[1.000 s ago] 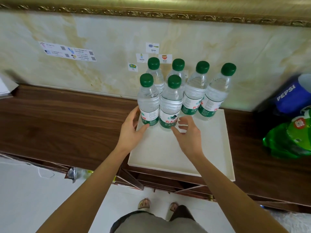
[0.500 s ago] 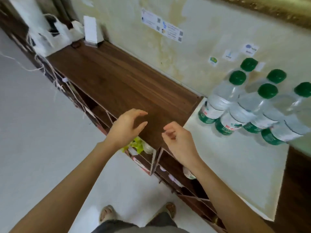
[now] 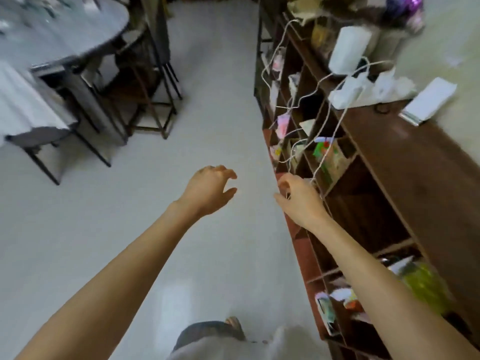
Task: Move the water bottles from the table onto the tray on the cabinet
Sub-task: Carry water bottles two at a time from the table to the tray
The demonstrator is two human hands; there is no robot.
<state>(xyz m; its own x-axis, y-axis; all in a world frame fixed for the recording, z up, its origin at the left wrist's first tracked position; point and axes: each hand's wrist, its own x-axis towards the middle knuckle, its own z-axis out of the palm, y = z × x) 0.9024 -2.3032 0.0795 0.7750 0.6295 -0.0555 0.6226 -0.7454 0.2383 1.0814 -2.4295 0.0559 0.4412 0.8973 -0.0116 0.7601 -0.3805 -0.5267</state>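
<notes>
Both bare arms reach forward from the bottom of the view, stretched out over the pale floor (image 3: 104, 229) at about the same height, elbows low and wrists slightly raised. The left hand (image 3: 210, 189) hangs above open floor, palm turned inward and down, its fingers loosely curled and spread apart from the thumb like a half-made claw; it holds nothing and touches nothing. The right hand (image 3: 298, 198) sits near the left one, just at the front edge of the cabinet (image 3: 405, 162), back of the hand toward the camera. Its fingers curl inward toward the palm, slack, with nothing between them. A white cord (image 3: 324, 154) dangles down the cabinet front and passes right by this hand; whether it brushes the knuckles I cannot tell, as the picture is smeared.

The cabinet runs along the right side, dark brown top and open cubbies stuffed with small packets. On its top, further along, lie white boxes (image 3: 349, 49) and a flat white packet (image 3: 431, 101) with more cord looped between them. Far left stands the table (image 3: 57, 32), grey and rounded, with dark metal legs and a chair (image 3: 33, 126) beside it; its surface is too blurred to make out what lies there. No bottles or tray appear in this view. The person's shorts and one foot (image 3: 233, 324) show at the bottom edge
</notes>
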